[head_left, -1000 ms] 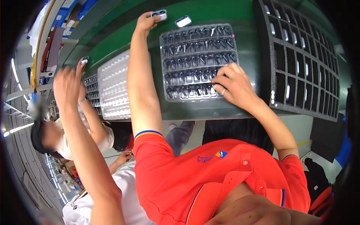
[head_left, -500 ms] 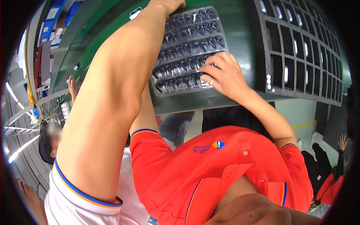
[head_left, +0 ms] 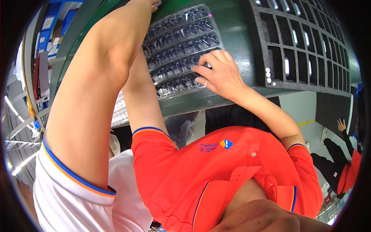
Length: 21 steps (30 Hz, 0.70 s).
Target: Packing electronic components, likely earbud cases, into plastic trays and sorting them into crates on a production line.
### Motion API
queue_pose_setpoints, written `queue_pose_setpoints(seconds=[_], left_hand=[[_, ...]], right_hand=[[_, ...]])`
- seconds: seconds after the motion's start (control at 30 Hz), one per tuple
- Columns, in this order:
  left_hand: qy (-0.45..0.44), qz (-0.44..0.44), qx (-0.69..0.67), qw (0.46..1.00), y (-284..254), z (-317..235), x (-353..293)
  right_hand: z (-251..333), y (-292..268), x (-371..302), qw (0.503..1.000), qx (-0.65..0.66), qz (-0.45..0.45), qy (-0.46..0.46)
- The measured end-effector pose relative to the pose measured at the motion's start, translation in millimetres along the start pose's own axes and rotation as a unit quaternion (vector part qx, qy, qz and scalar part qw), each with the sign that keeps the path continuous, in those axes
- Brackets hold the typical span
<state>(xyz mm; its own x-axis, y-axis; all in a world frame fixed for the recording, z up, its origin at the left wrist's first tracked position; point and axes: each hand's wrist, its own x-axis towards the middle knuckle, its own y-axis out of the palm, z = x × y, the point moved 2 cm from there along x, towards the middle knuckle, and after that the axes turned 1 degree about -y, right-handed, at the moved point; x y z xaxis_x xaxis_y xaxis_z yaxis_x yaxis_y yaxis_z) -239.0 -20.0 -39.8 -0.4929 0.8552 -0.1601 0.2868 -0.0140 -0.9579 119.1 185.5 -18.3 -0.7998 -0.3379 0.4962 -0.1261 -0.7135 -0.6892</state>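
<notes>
A clear plastic tray (head_left: 166, 92) lies on the green work surface, with rows of small dark glossy stemmed pieces (head_left: 201, 27) in its pockets. Over the tray's near right corner is my right hand (head_left: 222, 73), a ring on one finger. Its fingers curl together down at the pieces; whatever sits between the fingertips is too small and covered to name. My left forearm (head_left: 143, 100) rises at the tray's left side and passes behind another person's bare arm (head_left: 92, 85), so my left hand is hidden.
The other person's arm, in a white sleeve (head_left: 77, 189), reaches far across the left side. Right of the tray stands a black foam box (head_left: 278, 65) of deep slots, some holding whitish pieces. Part of another clear tray (head_left: 119, 112) shows behind my left forearm. Someone in red (head_left: 349, 174) is at far right.
The view has shifted, so tray and foam box sit further left. My right hand stays at the tray's near right corner, its fingers slightly moved. The other person's arm still reaches across.
</notes>
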Motion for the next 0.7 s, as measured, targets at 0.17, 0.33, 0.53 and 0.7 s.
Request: queue_pose_setpoints(seconds=[0.17,0.33,0.53,0.7], left_hand=[[-0.102,-0.112,0.136,0.979,-92,-146,-64],[-0.282,-0.424,-0.166,0.844,10,-118,-117],[-0.159,-0.454,-0.427,0.765,14,-372,-106],[-0.080,-0.402,-0.320,0.854,79,-443,-94]], right_hand=[[4,-67,-24,0.991,0.047,-0.069,0.109],[-17,-21,-64,0.947,0.168,-0.032,0.271],[-34,-6,-77,0.941,0.236,-0.029,0.240],[-55,10,-78,0.961,0.218,-0.015,0.169]])
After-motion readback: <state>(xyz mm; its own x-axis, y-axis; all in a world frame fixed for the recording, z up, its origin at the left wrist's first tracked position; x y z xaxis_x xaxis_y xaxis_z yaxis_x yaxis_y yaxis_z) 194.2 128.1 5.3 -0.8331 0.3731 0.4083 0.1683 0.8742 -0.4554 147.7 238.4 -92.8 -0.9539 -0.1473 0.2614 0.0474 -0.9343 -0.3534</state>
